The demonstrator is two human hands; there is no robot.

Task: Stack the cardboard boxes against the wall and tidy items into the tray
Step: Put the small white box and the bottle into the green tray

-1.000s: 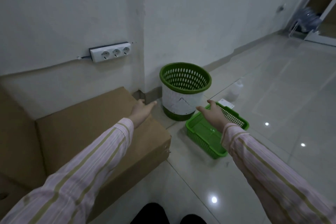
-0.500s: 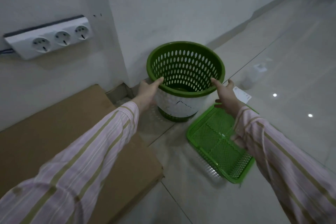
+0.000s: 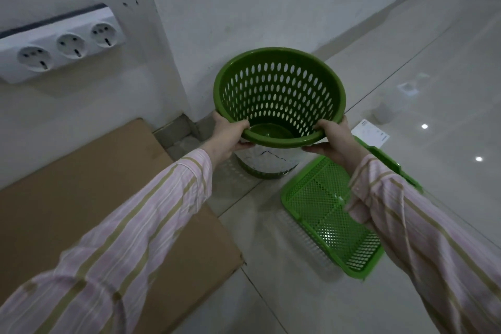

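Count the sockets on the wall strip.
3, in a row on the white strip at upper left: left socket, middle socket, right socket. The strip runs off frame, so more may be hidden.

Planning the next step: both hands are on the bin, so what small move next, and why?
Probably lift the basket and swing it right toward the tray: left hand and right hand grip its tilted rim, and the tray lies close beside.

Box (image 3: 67,198) runs off the left and bottom edges, and the left sleeve (image 3: 135,225) covers part of its top. Power strip (image 3: 62,46) is cut at the left edge. Right sleeve (image 3: 420,225) hides part of the tray (image 3: 320,211). Card (image 3: 371,135) print is too small to read. The pale container (image 3: 385,114) beyond it is too faint to identify. Under the basket (image 3: 279,95) rim, the fingertips of the left hand (image 3: 230,135) and right hand (image 3: 336,141) are out of sight.
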